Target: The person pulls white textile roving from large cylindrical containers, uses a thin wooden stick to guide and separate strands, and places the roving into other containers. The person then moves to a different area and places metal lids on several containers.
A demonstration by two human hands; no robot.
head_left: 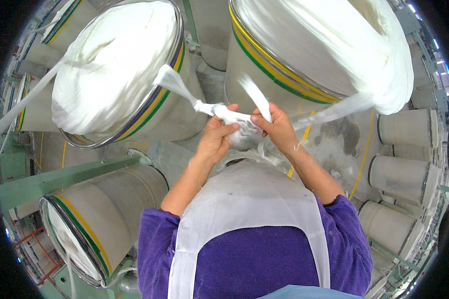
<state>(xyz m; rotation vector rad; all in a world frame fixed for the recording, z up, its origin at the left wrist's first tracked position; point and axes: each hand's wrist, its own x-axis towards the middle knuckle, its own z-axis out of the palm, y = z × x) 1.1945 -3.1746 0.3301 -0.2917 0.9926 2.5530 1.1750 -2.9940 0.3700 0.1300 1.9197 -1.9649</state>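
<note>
In front of my white apron (254, 192), both hands are raised with a white fibre sliver between them. My left hand (214, 139) pinches a bunched part of the sliver (227, 113), whose flattened tail reaches up and left beside the left can. My right hand (278, 130) is closed on a flat sliver strip (256, 94) that sticks up past the thumb, its free end blurred. From behind the right hand a sliver length (336, 109) runs to the white coil (329, 45) in the right can. How the strands meet between my fingers is partly hidden.
A full can of coiled sliver (119, 65) stands at the left, and the right can (264, 84) at the far right. A tilted-looking can (119, 199) sits lower left under a green beam (70, 179). Several cans (404, 174) line the right side. Yellow lines (364, 154) mark the floor.
</note>
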